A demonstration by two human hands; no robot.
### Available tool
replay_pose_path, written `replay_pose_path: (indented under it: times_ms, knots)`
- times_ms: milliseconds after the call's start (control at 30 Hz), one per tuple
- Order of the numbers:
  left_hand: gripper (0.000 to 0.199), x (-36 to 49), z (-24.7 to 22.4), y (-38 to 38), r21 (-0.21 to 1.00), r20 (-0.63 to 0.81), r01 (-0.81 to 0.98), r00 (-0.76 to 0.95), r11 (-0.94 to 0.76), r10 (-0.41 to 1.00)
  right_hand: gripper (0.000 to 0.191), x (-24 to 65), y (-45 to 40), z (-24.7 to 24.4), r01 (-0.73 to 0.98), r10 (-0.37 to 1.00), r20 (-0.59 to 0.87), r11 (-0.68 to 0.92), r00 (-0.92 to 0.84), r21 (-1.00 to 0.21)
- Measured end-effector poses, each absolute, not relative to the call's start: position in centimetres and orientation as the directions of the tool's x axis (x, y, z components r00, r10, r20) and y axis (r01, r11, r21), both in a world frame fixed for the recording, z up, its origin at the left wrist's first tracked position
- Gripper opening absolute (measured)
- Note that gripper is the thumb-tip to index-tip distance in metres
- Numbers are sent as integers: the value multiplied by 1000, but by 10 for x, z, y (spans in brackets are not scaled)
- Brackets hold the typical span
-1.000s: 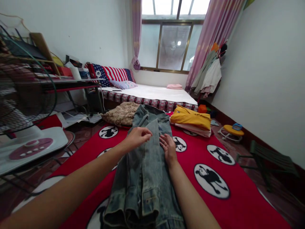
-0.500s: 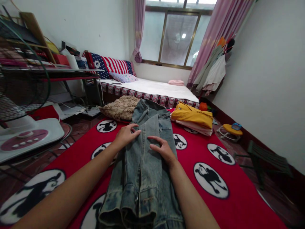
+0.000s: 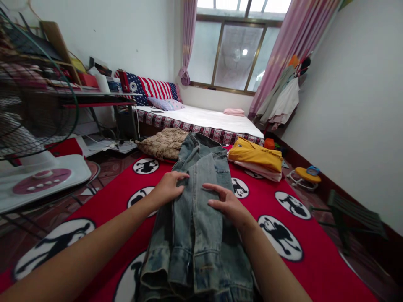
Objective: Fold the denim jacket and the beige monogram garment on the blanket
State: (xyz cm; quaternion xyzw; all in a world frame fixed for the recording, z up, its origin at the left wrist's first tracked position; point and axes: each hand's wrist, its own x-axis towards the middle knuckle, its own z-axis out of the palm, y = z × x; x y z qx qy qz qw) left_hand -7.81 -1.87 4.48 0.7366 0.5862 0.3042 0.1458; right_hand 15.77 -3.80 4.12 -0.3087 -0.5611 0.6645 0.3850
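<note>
A faded blue denim jacket (image 3: 201,226) lies lengthwise in front of me, its sleeves folded in over the body and its cuffs toward me. My left hand (image 3: 168,187) rests at the jacket's left edge, thumb and fingers apart. On the right part of the sleeve lies my right hand (image 3: 228,205), fingers spread and slightly bent. Neither hand grips the cloth. Under the jacket is a red blanket (image 3: 110,256) with white circles and black monkey figures.
A brown patterned cushion (image 3: 162,143) lies beyond the jacket to the left; folded yellow clothing (image 3: 255,154) lies to the right. A white fan base (image 3: 44,180) stands left. At right are a yellow stool (image 3: 304,174) and a dark folding stool (image 3: 355,214). A bed (image 3: 201,115) stands behind.
Both hands have slid a little toward me along the denim jacket, staying open. The whole view has shifted slightly as my head moved.
</note>
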Motion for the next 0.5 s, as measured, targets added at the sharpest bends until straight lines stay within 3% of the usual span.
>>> replay_pose_path:
  times_ms: [67, 133, 267, 367, 433, 500]
  knots:
    - [44, -71, 57, -20, 663, 311, 695, 84, -279, 947, 59, 163, -46, 57, -239, 880, 47, -76, -472, -968]
    - [43, -65, 67, -25, 666, 350, 674, 96, -319, 932, 58, 171, -55, 67, -261, 903, 66, -52, -424, -964]
    - [32, -54, 73, -40, 401, 208, 815, 364, -418, 908, 54, 189, -73, 49, -164, 904, -74, -157, -421, -974]
    - [15, -38, 75, -41, 192, 200, 881, 397, -433, 896, 54, 194, -79, 21, -112, 877, -190, -264, -441, -958]
    - [22, -22, 73, -32, 176, 289, 884, 373, -432, 882, 55, 193, -79, 9, -109, 875, -203, -276, -439, -955]
    - [37, -6, 65, -17, 241, 321, 860, 367, -450, 873, 54, 190, -79, 4, -98, 871, -197, -267, -451, -959]
